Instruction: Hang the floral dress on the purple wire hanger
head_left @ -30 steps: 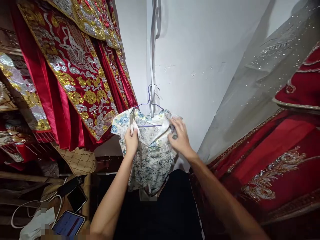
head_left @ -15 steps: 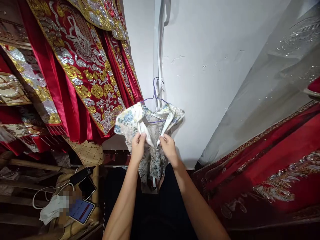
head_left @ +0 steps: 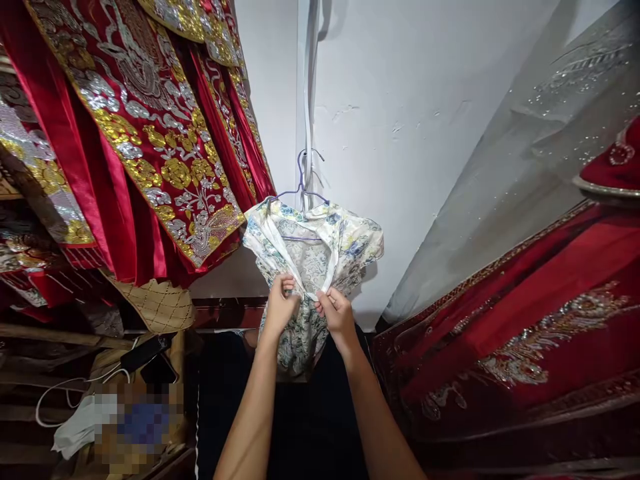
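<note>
A white floral garment (head_left: 356, 243) with short sleeves and a white-edged V neckline hangs on a thin purple hanger (head_left: 301, 187) against the wall. My right hand (head_left: 340, 317) pinches the white neckline edge near the bottom of the V, where the two edges meet. My left hand (head_left: 281, 308) lies against the garment's left front, beside the same spot. Its fingers are half curled and a gap shows between them and the thumb, whose tip is close to the neckline edge. The garment's lower part falls between my forearms over dark clothing.
Red robes with gold and silver sequins (head_left: 175, 173) hang at the left. A bamboo stool (head_left: 177, 353) at lower left bears a cable, dark devices and white tissue. Sheer sparkly fabric (head_left: 480, 180) and red embroidered cloth (head_left: 540, 280) fill the right, beside the white wall (head_left: 400, 80).
The neckline edges, held apart before, now come together at my right hand. My left hand has loosened its pinch on the left edge. The view has shifted slightly right.
</note>
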A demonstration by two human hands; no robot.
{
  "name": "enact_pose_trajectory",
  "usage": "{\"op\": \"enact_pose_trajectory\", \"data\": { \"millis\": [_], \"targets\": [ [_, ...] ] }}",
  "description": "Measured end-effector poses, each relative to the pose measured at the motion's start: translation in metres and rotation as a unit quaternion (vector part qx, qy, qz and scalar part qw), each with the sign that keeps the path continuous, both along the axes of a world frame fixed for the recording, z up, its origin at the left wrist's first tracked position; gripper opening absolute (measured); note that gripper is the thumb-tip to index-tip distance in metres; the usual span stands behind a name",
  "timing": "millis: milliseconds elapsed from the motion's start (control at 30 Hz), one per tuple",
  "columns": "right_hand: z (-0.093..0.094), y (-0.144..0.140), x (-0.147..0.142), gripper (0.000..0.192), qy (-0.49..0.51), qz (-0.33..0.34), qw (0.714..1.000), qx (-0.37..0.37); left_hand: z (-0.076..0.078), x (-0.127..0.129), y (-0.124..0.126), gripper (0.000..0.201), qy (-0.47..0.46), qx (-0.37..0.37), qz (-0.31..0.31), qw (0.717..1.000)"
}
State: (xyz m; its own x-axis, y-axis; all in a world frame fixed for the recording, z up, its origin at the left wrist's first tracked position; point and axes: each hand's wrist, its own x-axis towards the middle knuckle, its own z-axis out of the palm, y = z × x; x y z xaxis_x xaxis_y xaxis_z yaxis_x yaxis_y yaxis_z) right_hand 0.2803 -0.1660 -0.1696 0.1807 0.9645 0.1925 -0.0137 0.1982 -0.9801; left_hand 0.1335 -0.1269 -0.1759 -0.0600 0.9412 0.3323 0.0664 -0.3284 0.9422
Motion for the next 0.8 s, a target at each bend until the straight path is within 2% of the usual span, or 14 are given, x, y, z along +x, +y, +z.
{"op": "enact_pose_trajectory", "data": {
  "millis": [100, 200, 333, 433, 467, 567, 633, 800],
  "targets": [
    [0.0, -0.004, -0.003, 0.034, 0.009, 0.016, 1.0, 0.002, -0.003, 0.01, -0.008, 0.029, 0.077, 0.016, -0.054, 0.995],
    [0.002, -0.006, -0.003, 0.032, 0.016, 0.034, 0.999, 0.007, -0.001, 0.017, -0.019, 0.008, 0.082, 0.044, -0.041, 0.995],
    [0.004, -0.004, 0.002, 0.034, 0.037, -0.004, 0.999, 0.029, -0.003, 0.015, -0.028, 0.014, 0.062, 0.038, -0.032, 0.997],
    [0.001, -0.004, 0.004, 0.048, 0.039, -0.045, 0.997, 0.046, -0.01, 0.014, -0.033, 0.018, 0.053, 0.023, -0.03, 0.998],
    [-0.001, -0.005, 0.004, 0.049, 0.023, -0.039, 0.998, 0.045, -0.012, 0.016, -0.035, 0.018, 0.049, 0.023, -0.023, 0.998],
    [-0.012, -0.009, 0.003, 0.032, -0.051, 0.027, 0.998, 0.024, -0.021, 0.023, -0.041, 0.013, 0.047, 0.035, -0.004, 0.998],
    [-0.018, -0.01, 0.001, 0.028, -0.075, 0.054, 0.996, 0.011, -0.025, 0.027, -0.045, 0.011, 0.059, 0.043, -0.002, 0.997],
    [-0.019, -0.009, 0.005, 0.025, -0.077, 0.038, 0.996, 0.006, -0.032, 0.029, -0.052, 0.011, 0.064, 0.052, -0.001, 0.997]
  ]
}}
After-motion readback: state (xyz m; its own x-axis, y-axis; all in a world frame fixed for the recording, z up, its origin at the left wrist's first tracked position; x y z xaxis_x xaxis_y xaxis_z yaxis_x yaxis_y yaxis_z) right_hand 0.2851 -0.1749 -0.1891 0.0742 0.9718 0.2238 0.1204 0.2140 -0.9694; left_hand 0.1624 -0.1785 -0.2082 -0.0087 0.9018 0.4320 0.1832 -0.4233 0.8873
